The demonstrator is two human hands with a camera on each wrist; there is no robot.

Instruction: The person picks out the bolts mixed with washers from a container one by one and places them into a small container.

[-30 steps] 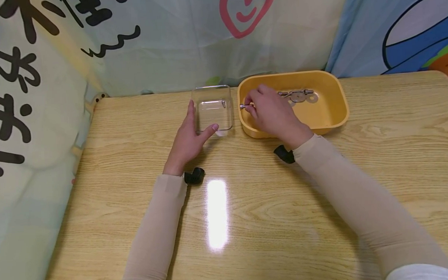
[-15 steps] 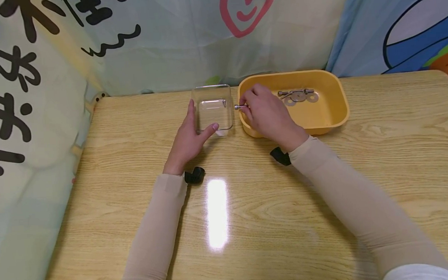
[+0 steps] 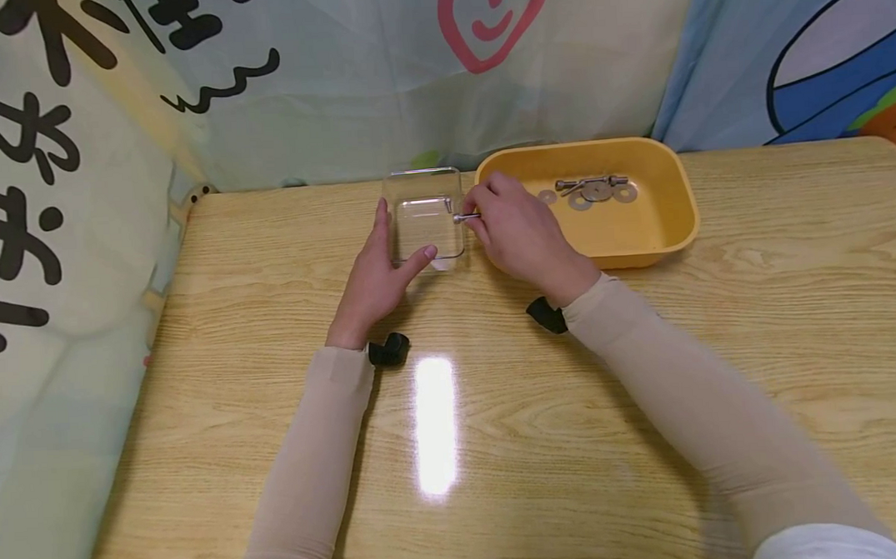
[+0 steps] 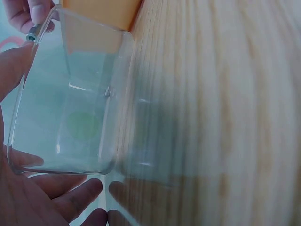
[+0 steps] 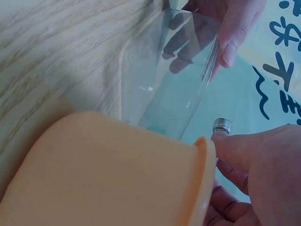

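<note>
In the head view, a clear rectangular plastic box [image 3: 422, 171] stands on the table, left of a yellow bin. My left hand [image 3: 376, 281] rests against it, its straight fingers along the left side and the thumb at the near rim. A small metal piece [image 4: 109, 92] shows inside the box, too blurred to name. My right hand [image 3: 517, 235] pinches a metal bolt [image 3: 460, 218] between thumb and fingers. The bolt lies roughly level, its head over the box's right rim. From the right wrist, its knurled round head [image 5: 222, 126] sticks out past the thumb.
The yellow bin [image 3: 678, 211] stands close to the box's right side. It holds several bolts [image 3: 590, 183] and flat washers [image 3: 624, 193]. A printed cloth [image 3: 350, 100] hangs along the table's back edge and left side. Light glares off the wooden table [image 3: 545, 442].
My right hand has moved left with the bolt, from over the bin to the box's right rim. A washer it was covering now shows in the bin. The left hand stays put.
</note>
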